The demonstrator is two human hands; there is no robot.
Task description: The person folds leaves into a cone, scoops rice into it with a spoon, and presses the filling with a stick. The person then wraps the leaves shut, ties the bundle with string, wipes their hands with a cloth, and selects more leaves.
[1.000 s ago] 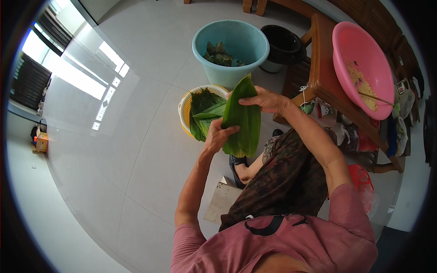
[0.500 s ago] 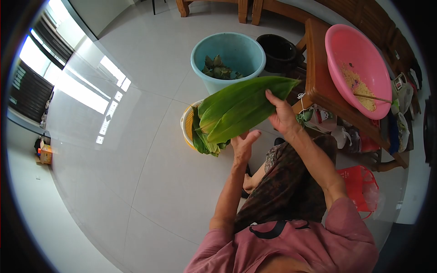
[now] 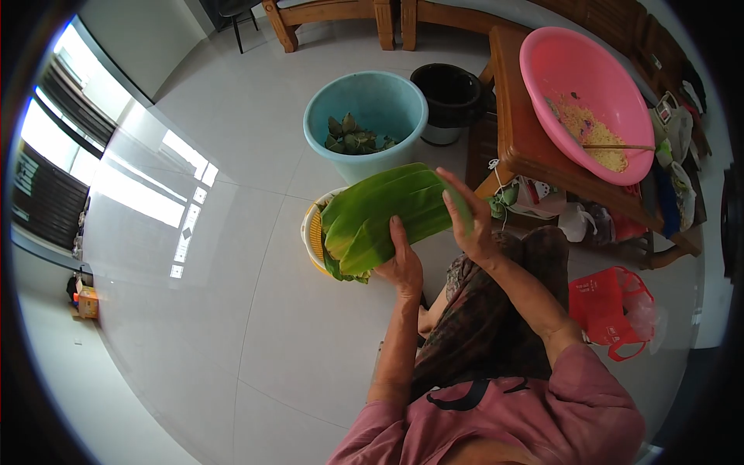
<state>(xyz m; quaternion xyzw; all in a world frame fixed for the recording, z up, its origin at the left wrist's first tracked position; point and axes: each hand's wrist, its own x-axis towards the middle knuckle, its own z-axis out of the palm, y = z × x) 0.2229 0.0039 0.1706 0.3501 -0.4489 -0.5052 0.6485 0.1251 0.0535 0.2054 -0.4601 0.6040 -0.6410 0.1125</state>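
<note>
Long green leaves [image 3: 387, 213], overlapping one another, lie sideways between my hands. My left hand [image 3: 401, 260] grips them from below, its thumb on top near their middle. At their right end my right hand [image 3: 471, 221] holds the leaves, which bend up there against its fingers. Beneath the leaves' left part, a white and yellow basket [image 3: 313, 236] with more leaves is mostly hidden. Behind it stands a light blue bucket [image 3: 368, 97] with dark green wrapped bundles [image 3: 356, 139] at the bottom.
A pink basin [image 3: 573, 77] with pale yellow grains [image 3: 601, 136] and a stick rests on a wooden table [image 3: 515, 108] at the right. A black bucket [image 3: 448, 93] stands beside the blue one. A red plastic bag [image 3: 608, 310] is on the floor, lower right.
The leaves, upright a second ago, now lie sideways above the basket. My left hand's thumb has come over them, and their right end has bent up at my right hand. The view has shifted.
</note>
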